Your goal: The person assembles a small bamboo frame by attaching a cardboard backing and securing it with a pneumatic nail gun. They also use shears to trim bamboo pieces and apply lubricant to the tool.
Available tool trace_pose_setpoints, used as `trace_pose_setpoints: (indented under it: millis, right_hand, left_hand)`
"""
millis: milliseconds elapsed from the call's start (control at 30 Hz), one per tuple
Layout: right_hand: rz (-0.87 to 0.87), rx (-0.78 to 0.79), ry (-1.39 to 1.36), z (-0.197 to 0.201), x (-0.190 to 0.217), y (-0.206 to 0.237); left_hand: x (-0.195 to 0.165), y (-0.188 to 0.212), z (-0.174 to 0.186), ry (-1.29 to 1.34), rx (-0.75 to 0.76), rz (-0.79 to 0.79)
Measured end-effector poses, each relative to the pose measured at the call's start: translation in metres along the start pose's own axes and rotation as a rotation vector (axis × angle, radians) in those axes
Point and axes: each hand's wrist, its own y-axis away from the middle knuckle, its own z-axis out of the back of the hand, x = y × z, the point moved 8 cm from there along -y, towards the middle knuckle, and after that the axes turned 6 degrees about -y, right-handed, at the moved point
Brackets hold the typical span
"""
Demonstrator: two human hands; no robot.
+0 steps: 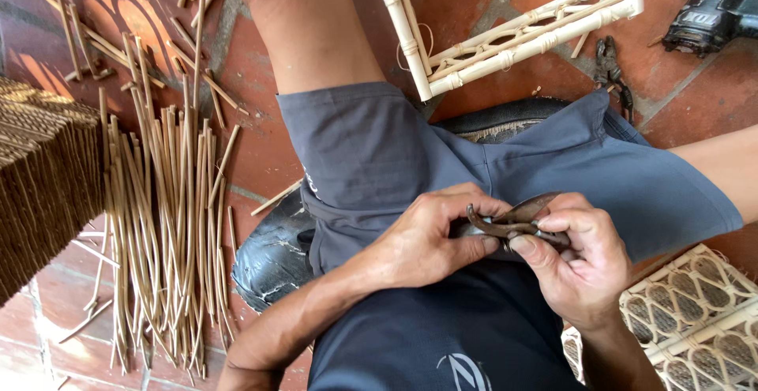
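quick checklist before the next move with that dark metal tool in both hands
1. Both hands on the tool: left hand and right hand grip the dark metal tool over the lap. Ok.
2. Tool open or closed: handles hidden by fingers. Cannot tell.
3. Loose cane strips within reach on the tiled floor. Ok.
4. Pale cane frame lies clear of the hands. Ok.
5. Pliers lie on the floor beside the frame. Ok.
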Motion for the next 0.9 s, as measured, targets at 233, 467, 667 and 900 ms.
trace_pose_setpoints:
  millis: [233, 467, 667, 900]
  right_hand:
    - [-0.05, -0.197, -0.244, -0.003, -0.01, -0.004]
    - [-0.089, -0.19, -0.083, -0.009, 0.005, -0.029]
    - [-0.031, -0.153, 0.042, -0.007, 0.019, -0.055]
    - [0.186, -0.21, -0.038, -0.022, 0.048, -0.062]
  left_hand:
    - [-0.011, -0.01, -0.005, 0.319, -0.056, -0.098]
    - [-0.002, -0.016, 0.004, 0.107, -0.192, -0.148]
    - [0.018, -0.028, 0.012, 0.287, -0.163, -0.044]
    - [0.016, -0.021, 0.033, 0.354, -0.169, -0.005]
